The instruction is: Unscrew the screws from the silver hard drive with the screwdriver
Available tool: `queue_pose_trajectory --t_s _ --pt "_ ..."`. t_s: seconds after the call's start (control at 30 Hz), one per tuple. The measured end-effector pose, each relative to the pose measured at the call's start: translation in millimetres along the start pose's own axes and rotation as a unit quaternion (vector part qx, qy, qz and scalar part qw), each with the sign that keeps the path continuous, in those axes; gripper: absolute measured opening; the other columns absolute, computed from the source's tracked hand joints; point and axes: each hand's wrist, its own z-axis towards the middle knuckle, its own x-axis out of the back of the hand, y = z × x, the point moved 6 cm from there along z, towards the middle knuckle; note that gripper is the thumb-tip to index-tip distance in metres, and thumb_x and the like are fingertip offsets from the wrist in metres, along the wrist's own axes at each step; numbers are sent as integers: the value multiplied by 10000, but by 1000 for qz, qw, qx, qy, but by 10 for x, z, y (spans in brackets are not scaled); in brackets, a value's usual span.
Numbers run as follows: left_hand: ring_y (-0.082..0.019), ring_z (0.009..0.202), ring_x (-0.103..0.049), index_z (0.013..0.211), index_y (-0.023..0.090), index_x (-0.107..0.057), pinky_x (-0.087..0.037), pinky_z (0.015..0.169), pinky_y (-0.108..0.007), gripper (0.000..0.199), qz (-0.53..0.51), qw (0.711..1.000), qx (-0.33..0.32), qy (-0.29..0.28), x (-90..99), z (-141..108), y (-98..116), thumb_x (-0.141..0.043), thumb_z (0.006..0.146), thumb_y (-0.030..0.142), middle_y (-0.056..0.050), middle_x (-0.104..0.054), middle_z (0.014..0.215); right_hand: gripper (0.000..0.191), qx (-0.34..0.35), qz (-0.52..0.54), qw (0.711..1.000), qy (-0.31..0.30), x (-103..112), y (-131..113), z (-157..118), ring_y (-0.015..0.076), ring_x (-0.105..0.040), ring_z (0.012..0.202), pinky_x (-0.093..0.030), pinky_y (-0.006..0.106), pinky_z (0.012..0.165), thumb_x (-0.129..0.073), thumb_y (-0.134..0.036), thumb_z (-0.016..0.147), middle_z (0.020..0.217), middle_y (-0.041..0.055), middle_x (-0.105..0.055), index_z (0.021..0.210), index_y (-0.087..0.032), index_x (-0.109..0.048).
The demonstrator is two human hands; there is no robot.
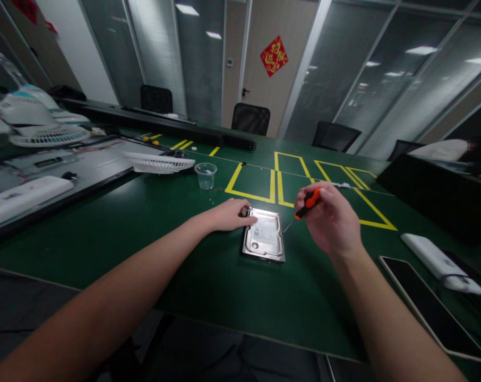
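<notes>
A silver hard drive (266, 239) lies flat on the green table, its label side up. My left hand (231, 215) grips the drive's upper left corner, with the thumb on top and the fingers along its side. In my right hand (331, 217) is a screwdriver (312, 199) with an orange and black handle, held tilted between the fingers. Its thin shaft slants down to the left, and the tip is at the drive's right edge. Whether the tip sits in a screw is too small to tell.
A clear plastic cup (206, 176) stands beyond my left hand, with tiny bits near it. White fan parts (159, 162) and a large flat panel (105, 159) lie at left. At right are a tablet-like device (431, 305) and a white power strip (439, 262). Yellow tape (250, 196) marks the table.
</notes>
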Motion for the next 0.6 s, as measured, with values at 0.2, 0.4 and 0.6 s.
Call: queue_pose_trajectory --t_s 0.2,0.4,0.6 --pt "-245 956 -602 1225 191 -604 -427 772 -332 593 6 1000 -7 -2 6 -7 27 -545 887 674 -83 -687 1062 67 3 -1 1000 3 -10 15 -12 159 -634 761 -496 308 688 -637 -293 925 898 10 -666 908 -258 -582" --pt "-241 945 -604 1213 187 -606 -426 761 -327 586 10 1000 -13 6 -1 5 14 -542 893 673 -82 -687 1049 51 -1 5 1000 0 -19 18 -14 127 -531 643 -417 279 591 -623 -318 951 884 5 -659 948 -273 -599" --pt "-230 901 -608 1204 174 -608 -423 744 -323 572 8 1000 -21 9 -8 10 17 -552 897 653 -81 -693 1018 268 -7 29 999 -30 -22 1 14 140 -536 644 -424 299 595 -481 -365 976 848 47 -655 936 -225 -706"
